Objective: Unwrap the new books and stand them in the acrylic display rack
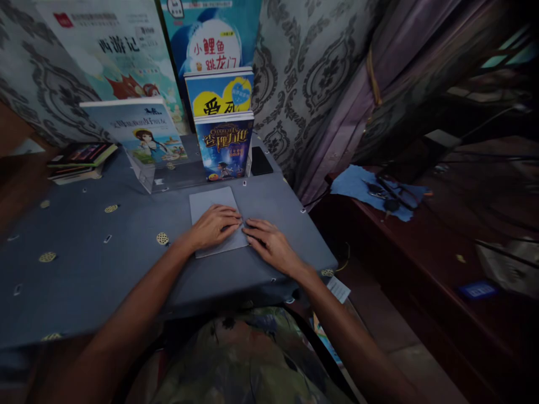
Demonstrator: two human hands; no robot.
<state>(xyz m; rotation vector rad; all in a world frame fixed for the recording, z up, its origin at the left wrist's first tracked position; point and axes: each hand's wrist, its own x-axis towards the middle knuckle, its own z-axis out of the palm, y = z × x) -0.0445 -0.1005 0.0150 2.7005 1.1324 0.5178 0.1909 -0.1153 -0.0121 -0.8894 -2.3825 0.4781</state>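
Note:
A pale, plain rectangular sheet, perhaps folded paper or a thin booklet (213,199), lies flat on the table near its front edge. My left hand (217,225) rests palm down on it, with the fingers stretched toward its right edge. On that right edge, my right hand (269,242) lies with its fingers extended and pointing left. The fingertips of both hands almost meet there. Whether the right fingertips pinch the edge cannot be made out.
Behind the sheet stand a blue book (227,148), a yellow-and-blue book (219,92) and a book on a clear stand (147,134). A dark phone (261,161) lies at the back right, a book stack (82,160) at left. A blue cloth (353,182) lies on the dark red surface at right.

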